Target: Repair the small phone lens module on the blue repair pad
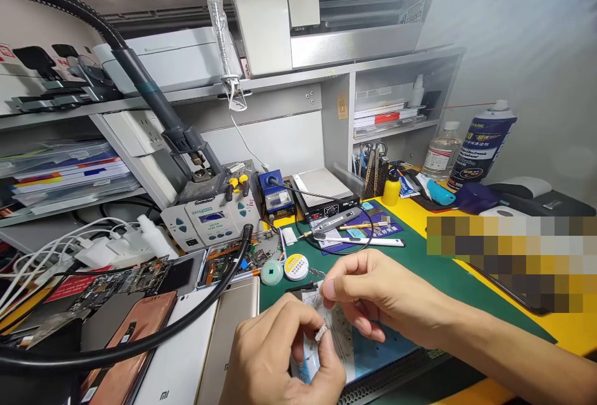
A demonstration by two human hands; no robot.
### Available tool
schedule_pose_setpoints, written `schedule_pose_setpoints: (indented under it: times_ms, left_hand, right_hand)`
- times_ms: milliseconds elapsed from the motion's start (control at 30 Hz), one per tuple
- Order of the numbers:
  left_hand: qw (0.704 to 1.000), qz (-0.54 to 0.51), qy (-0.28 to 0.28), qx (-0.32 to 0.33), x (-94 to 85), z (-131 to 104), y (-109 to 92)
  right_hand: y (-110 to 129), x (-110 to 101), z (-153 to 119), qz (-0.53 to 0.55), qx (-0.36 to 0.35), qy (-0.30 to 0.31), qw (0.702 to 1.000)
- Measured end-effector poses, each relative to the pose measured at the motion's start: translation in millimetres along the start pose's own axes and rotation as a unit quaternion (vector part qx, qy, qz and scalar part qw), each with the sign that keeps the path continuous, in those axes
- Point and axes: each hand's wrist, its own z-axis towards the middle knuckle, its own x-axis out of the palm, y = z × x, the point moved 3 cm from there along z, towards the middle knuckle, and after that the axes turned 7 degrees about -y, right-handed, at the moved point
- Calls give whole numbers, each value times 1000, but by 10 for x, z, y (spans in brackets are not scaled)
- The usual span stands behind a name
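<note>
My left hand is closed, pinching a small silvery piece between thumb and forefinger. What kind of part it is, I cannot tell. Just above and to the right, my right hand has thumb and forefinger pressed together; anything between those fingertips is too small to make out. Under both hands lies a flat blue-and-white work surface with small specks on it. A white-and-yellow round tin and a pale green roll sit beyond my left hand.
Several phones lie at the left, crossed by a black hose. Behind stand a hot-air station, a heating plate and a spray can. A soldering-iron-like pen rests on the green mat.
</note>
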Motion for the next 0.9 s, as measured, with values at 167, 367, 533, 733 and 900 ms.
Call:
schedule_pose_setpoints:
  times_ms: [167,367,533,733,900]
  left_hand:
    - [982,-82,-7,-172,82,-60,48]
    - [934,-165,4,-315,79,-14,56]
    - [923,-195,6,-333,58,28,38]
    - [948,-120,9,-294,79,-38,102]
    - [953,-125,5,-275,65,-29,39]
  right_hand:
    - [16,11,-1,19,-22,-15,999]
    - [26,51,-3,54,-35,11,998]
    - [1,41,13,86,-38,36,995]
    - [-29,29,32,133,-30,70,988]
    - [-69,39,4,144,-2,102,984]
